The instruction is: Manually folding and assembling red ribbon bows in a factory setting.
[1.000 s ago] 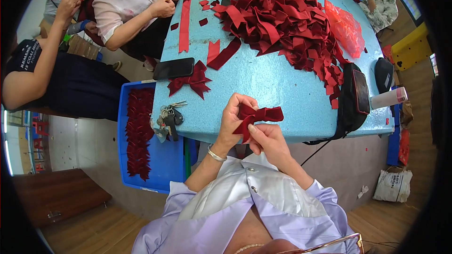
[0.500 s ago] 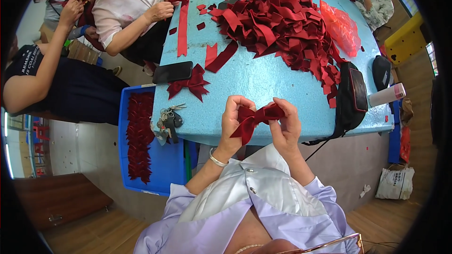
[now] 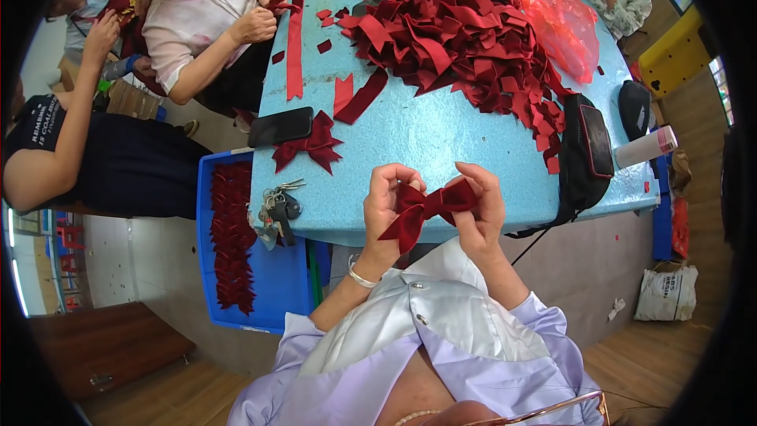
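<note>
A dark red velvet bow (image 3: 431, 204) is held up between both my hands, just over the near edge of the blue table (image 3: 465, 142). My left hand (image 3: 385, 207) pinches its left loop, and a tail hangs beside that palm. My right hand (image 3: 481, 209) grips the right loop between thumb and fingers. The knot in the middle faces up. To the left, another red bow (image 3: 314, 143) lies partly under a black phone (image 3: 281, 127). Cut ribbon pieces (image 3: 361, 99) rest beyond it.
A big heap of red ribbons (image 3: 457, 31) covers the far middle, beside a red plastic bag (image 3: 561, 31). Keys (image 3: 277, 209) lie at the left corner. A black bag (image 3: 585, 158) and a bottle (image 3: 646, 147) stand right. Rows of bows fill part of a blue crate (image 3: 276, 288). Co-workers sit around.
The bow has turned slightly in my hands, its right loop now spread more level. Both hands keep hold of it. The whole view has shifted a little.
</note>
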The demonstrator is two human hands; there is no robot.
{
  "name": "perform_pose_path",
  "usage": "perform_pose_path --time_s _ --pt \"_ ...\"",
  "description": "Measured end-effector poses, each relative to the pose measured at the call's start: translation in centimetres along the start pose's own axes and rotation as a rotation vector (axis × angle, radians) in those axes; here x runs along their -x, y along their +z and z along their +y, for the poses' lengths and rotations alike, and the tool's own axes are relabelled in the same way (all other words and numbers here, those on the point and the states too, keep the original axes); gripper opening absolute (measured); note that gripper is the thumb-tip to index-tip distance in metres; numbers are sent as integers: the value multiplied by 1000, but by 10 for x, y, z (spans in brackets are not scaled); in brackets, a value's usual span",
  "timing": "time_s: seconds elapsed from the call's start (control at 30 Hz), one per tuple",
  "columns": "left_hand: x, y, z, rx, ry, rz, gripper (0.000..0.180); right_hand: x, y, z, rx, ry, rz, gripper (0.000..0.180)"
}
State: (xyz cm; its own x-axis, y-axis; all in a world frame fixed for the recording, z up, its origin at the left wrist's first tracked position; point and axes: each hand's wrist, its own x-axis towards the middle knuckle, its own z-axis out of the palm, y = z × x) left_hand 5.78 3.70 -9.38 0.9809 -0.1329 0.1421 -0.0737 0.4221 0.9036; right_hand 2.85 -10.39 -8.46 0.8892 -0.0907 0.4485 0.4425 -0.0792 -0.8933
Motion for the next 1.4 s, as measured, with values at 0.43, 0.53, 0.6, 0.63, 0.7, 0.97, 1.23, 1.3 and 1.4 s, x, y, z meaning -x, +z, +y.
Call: perform_pose_path --time_s 0.43,0.53,0.6,0.63,0.7,0.97,1.23,1.3,1.4 --pt "-5 6 -2 -295 340 164 36 2 7 0 142 58 136 11" --pt "-10 2 2 -429 471 196 38 1 6 2 197 34 114 8" --pt "-12 -2 6 -667 614 148 36 0 7 2 223 22 103 7" --pt "-13 -2 5 -668 616 150 36 -3 8 1 224 16 91 7" --pt "-17 -3 0 -622 647 174 35 -6 10 -1 228 6 69 8" --pt "-14 -2 -1 -505 303 52 27 -3 14 4 148 108 105 8" --pt "-9 -3 -4 -470 206 49 13 -1 19 1 -107 275 110 9" --pt "-9 -1 -5 -471 227 68 13 0 19 3 -160 300 95 9" --pt "-11 5 -6 -290 291 144 16 1 20 6 -266 347 66 7"
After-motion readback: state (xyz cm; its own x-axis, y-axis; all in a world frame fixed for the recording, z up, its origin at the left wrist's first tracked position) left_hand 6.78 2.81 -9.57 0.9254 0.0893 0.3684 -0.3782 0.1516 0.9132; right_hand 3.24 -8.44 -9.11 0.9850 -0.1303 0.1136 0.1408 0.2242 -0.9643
